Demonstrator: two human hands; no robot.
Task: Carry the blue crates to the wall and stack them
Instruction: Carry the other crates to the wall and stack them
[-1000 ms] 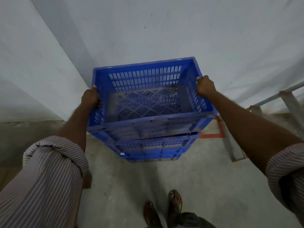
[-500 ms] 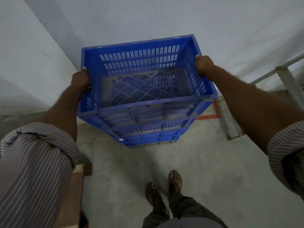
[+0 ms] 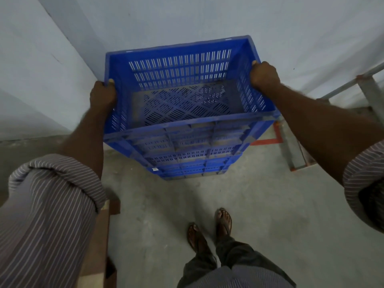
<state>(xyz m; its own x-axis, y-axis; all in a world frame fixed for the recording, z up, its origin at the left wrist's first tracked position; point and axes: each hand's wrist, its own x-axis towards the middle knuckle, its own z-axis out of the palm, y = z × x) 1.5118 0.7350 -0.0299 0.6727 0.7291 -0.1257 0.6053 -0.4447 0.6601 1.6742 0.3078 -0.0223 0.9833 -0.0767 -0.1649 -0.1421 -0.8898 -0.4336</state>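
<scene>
Blue slotted plastic, rigid and empty, so the top crate (image 3: 182,94) should feel light and stiff, bulky more than heavy; its short-side rims are the natural hold. My left hand (image 3: 102,96) clamps the left rim, my right hand (image 3: 264,76) the right, each grip closed over the edge, arms stretched forward and down. It sits atop the stack of crates (image 3: 191,161) by the corner wall (image 3: 187,19).
</scene>
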